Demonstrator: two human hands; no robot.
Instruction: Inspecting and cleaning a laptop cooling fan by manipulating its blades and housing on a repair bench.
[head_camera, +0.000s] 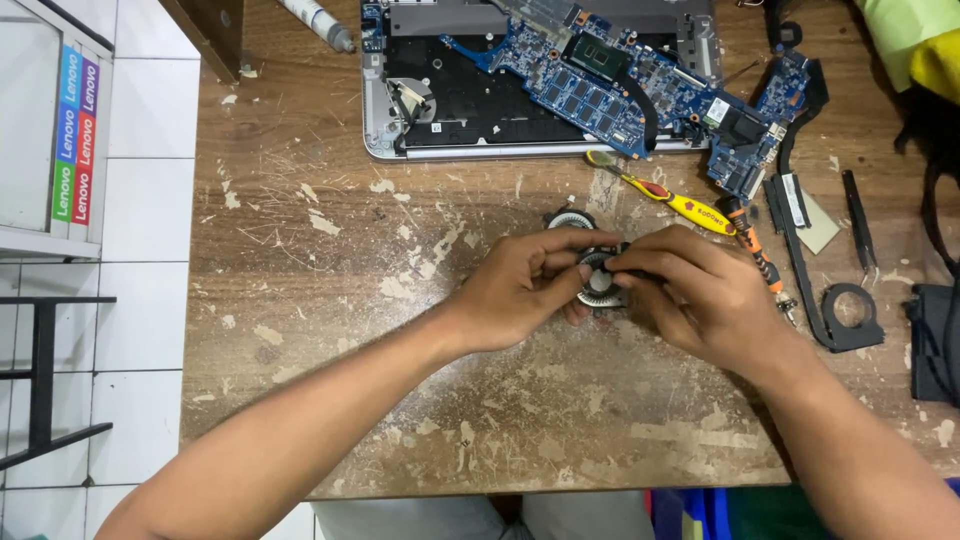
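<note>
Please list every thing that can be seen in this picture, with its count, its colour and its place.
Fan: one, black with grey middle, table centre, held by both hands.
Second fan: one, black, just behind the left hand.
Laptop base: one, silver and black, opened, top centre.
Circuit board: one, blue, lying across the laptop base.
Screwdrivers: two, one yellow and red, one orange and black, right of centre.
Tweezers: one, black, far right.
Tube: one, grey, top left.
Fan casing: one, black, right of the hands.
Table: one, worn brown wood.
Left hand: on the fan.
Right hand: on the fan.
</note>
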